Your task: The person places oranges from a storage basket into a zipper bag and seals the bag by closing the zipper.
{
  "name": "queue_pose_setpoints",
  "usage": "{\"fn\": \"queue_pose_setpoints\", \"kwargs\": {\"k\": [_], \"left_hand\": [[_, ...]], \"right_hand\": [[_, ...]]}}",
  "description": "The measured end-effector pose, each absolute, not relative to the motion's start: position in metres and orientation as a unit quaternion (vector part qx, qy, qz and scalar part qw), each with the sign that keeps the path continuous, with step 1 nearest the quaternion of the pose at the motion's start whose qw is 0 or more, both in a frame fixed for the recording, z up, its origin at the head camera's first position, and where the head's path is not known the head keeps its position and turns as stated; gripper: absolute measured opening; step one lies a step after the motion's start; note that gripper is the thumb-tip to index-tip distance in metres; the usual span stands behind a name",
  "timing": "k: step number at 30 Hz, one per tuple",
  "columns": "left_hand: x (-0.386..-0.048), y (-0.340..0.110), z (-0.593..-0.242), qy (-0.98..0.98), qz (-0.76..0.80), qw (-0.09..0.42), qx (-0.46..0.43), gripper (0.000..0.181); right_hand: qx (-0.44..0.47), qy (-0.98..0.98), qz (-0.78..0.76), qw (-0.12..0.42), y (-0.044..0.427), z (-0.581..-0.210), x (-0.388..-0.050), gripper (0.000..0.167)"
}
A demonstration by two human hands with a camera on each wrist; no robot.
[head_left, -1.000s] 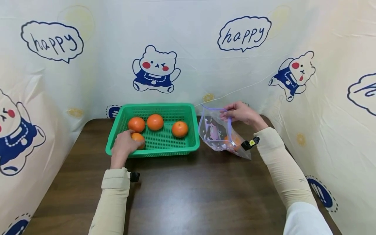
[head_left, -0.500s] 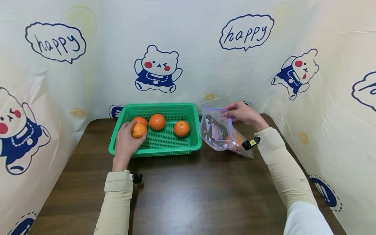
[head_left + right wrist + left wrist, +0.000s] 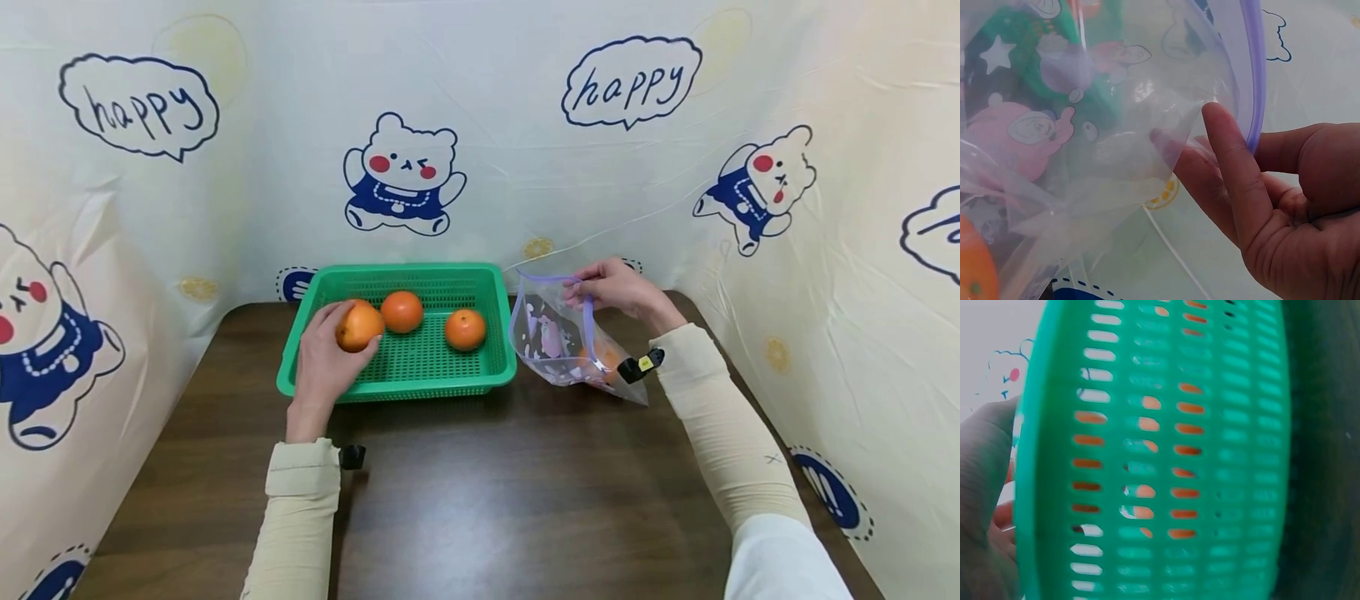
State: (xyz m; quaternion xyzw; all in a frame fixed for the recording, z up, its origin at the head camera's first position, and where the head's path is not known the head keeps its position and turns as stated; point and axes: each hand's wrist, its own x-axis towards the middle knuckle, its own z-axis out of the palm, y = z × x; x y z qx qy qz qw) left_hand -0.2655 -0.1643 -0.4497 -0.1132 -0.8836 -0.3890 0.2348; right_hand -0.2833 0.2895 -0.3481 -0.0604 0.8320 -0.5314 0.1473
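My left hand (image 3: 321,358) grips an orange (image 3: 362,325) over the left side of the green plastic basket (image 3: 420,388). Two more oranges lie in the basket, one at the back (image 3: 402,312) and one on the right (image 3: 465,330). In the left wrist view the slotted basket wall (image 3: 1147,562) hides most of the hand (image 3: 985,475). A clear zip bag (image 3: 551,337) with a purple rim stands tilted beside the basket, its mouth parted. My right hand (image 3: 621,289) pinches that rim between thumb and fingers. Orange fruit (image 3: 975,262) shows through the bag's lower part.
The brown wooden table (image 3: 450,500) stretches in front of the basket and bag. A printed cloth (image 3: 495,150) hangs behind and along both sides. Black wrist cameras sit on both sleeves, the right one (image 3: 641,365) close to the bag.
My left hand has raised the orange from the basket's near left corner, bringing it up and slightly right, over another orange now hidden. The right hand and bag stay put.
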Motion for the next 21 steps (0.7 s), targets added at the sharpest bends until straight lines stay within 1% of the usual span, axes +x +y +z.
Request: {"fn": "queue_pose_setpoints", "kwargs": {"k": [8, 16, 21], "left_hand": [[-0.259, -0.155, -0.434, -0.875, -0.402, 0.235, -0.135, 0.06], [-0.256, -0.142, -0.426, -0.874, -0.404, 0.239, -0.124, 0.061], [-0.252, -0.132, -0.42, -0.872, -0.403, 0.241, -0.137, 0.061]], "right_hand": [[-0.066, 0.826, -0.541, 0.146, 0.289, -0.348, -0.285, 0.034], [-0.06, 0.829, -0.536, 0.147, 0.29, -0.35, -0.287, 0.034], [-0.053, 0.832, -0.533, 0.143, 0.292, -0.35, -0.287, 0.033]]}}
